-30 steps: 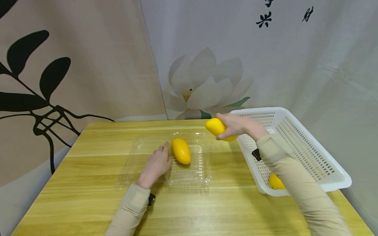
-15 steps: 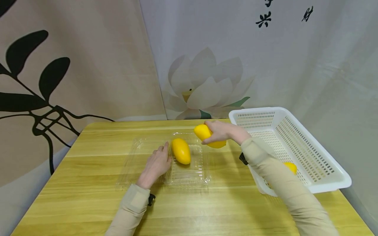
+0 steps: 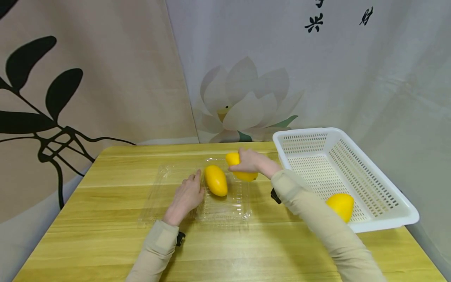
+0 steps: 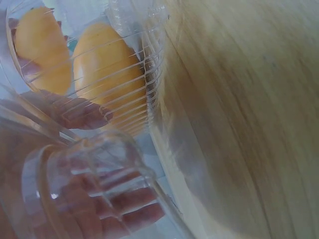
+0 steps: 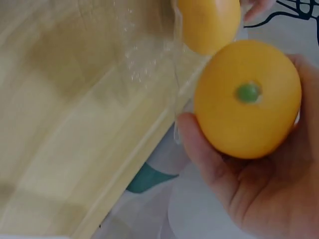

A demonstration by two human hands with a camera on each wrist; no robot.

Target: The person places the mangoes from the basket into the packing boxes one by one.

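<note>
My left hand [image 3: 186, 196] holds the middle fold of a clear plastic clamshell box [image 3: 225, 213] on the table. In the left wrist view, its thumb and fingers [image 4: 144, 216] show through the plastic on either side of the ridges. A yellow mango [image 3: 215, 181] lies in the right half of the box, beside this hand. My right hand [image 3: 248, 160] grips a second mango [image 5: 246, 119], raised over the box's far right part. The green stem end of this mango faces the right wrist camera. A third mango [image 3: 340, 206] sits in the white basket, partly behind my right sleeve.
The white perforated plastic basket [image 3: 384, 184] stands on the right side of the wooden table [image 3: 105, 243]. The box's transparent lid half [image 3: 158, 196] lies spread to the left. A printed curtain [image 3: 141, 78] hangs behind the table's far edge.
My right hand has carried its mango left and slightly down, from beside the basket to over the box. More of the basket's mango now shows. My left hand stays in place.
</note>
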